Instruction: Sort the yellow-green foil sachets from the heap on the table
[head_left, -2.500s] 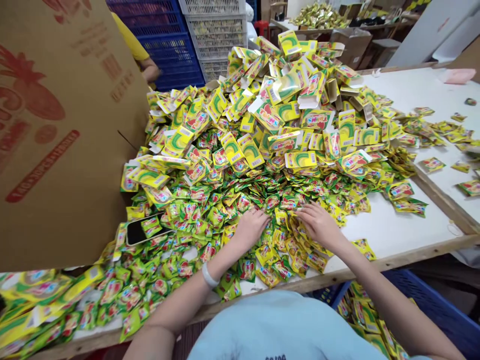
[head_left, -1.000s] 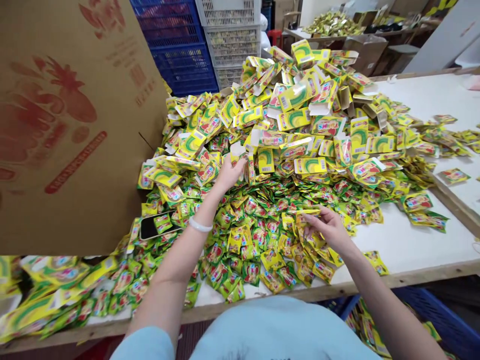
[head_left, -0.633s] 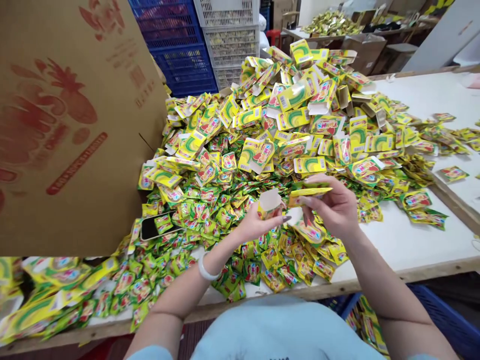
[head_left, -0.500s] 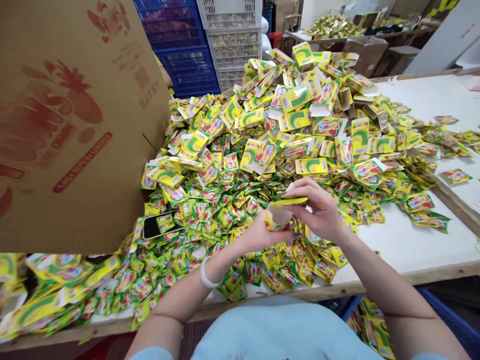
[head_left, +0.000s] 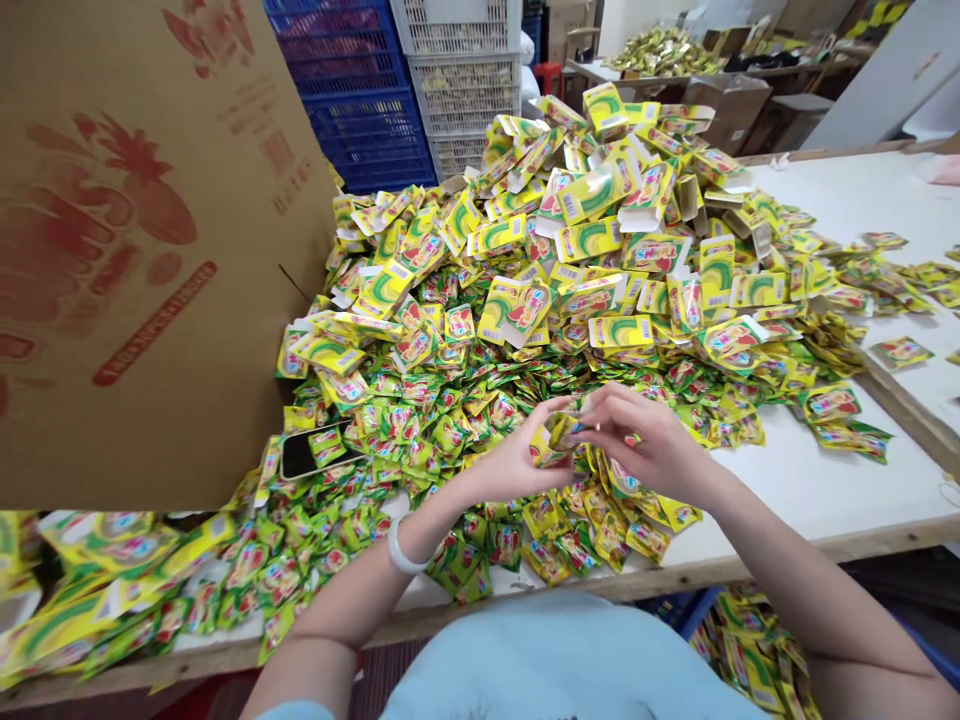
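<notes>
My left hand grips a small yellow carton just above the table, its open end turned toward my right hand. My right hand is closed at the carton's mouth, fingers pressed against it with green-yellow sachets between them. Both hands meet over a spread of loose green and yellow sachets. Behind that rises a big heap of flat yellow cartons. A white bangle sits on my left wrist.
A large brown cardboard box stands at the left. A black phone lies among the sachets beside it. Blue and white crates stack at the back. The white table has a wooden rim; a bin of filled cartons sits below right.
My left hand reached to the heap, took a carton and brought it back. My right hand picked up sachets and has come against the carton's open end.
</notes>
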